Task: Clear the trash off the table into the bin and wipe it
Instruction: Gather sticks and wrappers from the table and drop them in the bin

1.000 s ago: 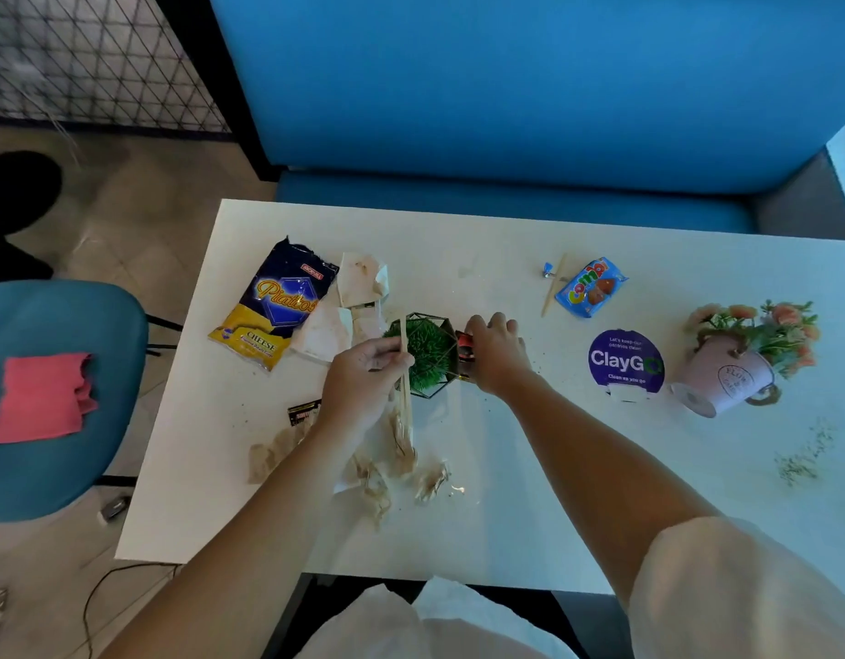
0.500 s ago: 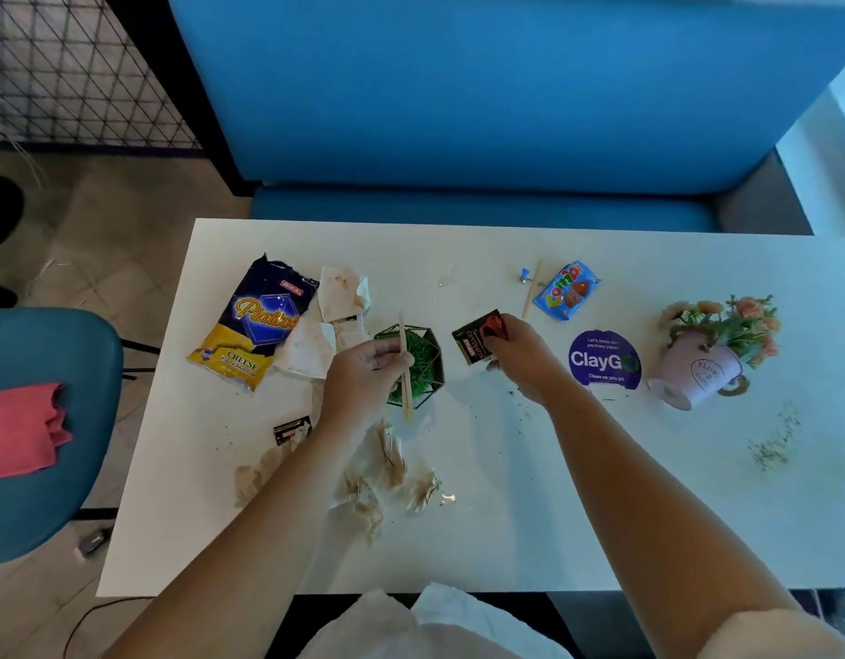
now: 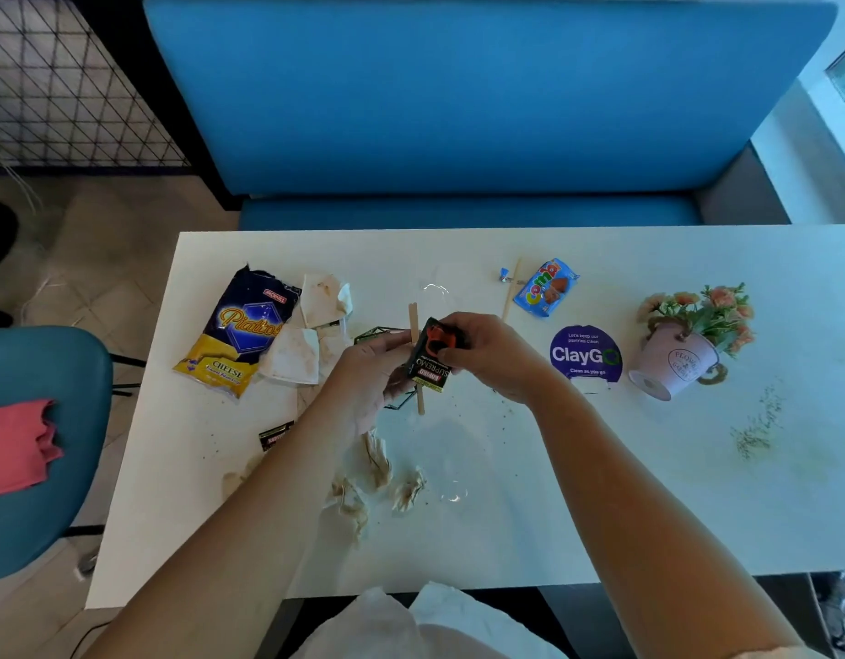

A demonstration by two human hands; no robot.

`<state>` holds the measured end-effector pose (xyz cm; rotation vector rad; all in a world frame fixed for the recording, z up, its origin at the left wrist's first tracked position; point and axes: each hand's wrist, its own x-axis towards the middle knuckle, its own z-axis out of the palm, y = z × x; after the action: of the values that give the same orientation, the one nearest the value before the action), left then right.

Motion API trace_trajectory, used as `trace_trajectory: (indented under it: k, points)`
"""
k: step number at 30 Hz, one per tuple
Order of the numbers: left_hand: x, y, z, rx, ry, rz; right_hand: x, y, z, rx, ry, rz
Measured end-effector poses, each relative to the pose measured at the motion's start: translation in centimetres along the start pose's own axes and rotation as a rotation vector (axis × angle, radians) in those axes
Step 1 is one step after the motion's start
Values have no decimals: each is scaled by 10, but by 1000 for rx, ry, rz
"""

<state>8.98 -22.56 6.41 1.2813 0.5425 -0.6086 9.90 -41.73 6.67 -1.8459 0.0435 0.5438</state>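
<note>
Over the middle of the white table (image 3: 529,530), my left hand (image 3: 363,378) grips a wooden stick (image 3: 414,325) upright. My right hand (image 3: 491,356) pinches a small dark coffee sachet (image 3: 430,361) and presses it against the stick, touching the left hand's fingers. Trash lies around them: a blue and yellow chips bag (image 3: 242,330), stained napkins (image 3: 306,340), crumpled tissue bits (image 3: 377,482), a torn dark wrapper piece (image 3: 275,435), a blue snack wrapper (image 3: 546,287) and a second wooden stick (image 3: 510,292). No bin shows.
A small green plant in a wire frame (image 3: 377,335) sits mostly hidden behind my hands. A purple ClayGo sign (image 3: 584,356) and a tipped pink flower pot (image 3: 677,359) stand at right, with green crumbs (image 3: 755,430) beyond. A pink cloth (image 3: 16,444) lies on the teal chair at left.
My right hand lifted the coffee sachet from beside the plant and carried it left to meet the stick in my left hand. The camera view shifted slightly.
</note>
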Motion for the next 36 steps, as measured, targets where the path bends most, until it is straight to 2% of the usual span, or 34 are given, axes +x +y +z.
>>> trace_trajectory:
  k: [5,10,12,15,17,21,24,27,31,36]
  points:
    - [1,7,8,8,-10,-63,-3,0,-3,-156,54,-5]
    - [3,6,16,16,-44,-11,-3,-2,-8,-162,95,-7]
    - [5,3,16,48,-57,45,-1,-2,-13,-71,68,-2]
    - [7,2,19,31,-10,69,1,1,-30,191,12,48]
    - [7,3,21,12,11,77,5,9,-48,232,46,99]
    - [8,10,24,-13,46,113,32,42,-80,41,352,340]
    - [11,14,29,-19,66,143,56,68,-99,-157,539,435]
    - [12,15,34,-3,59,163,71,84,-110,-347,569,460]
    - [13,17,41,54,41,181,83,89,-124,-715,580,407]
    - [14,13,44,68,51,199,103,96,-143,-973,335,418]
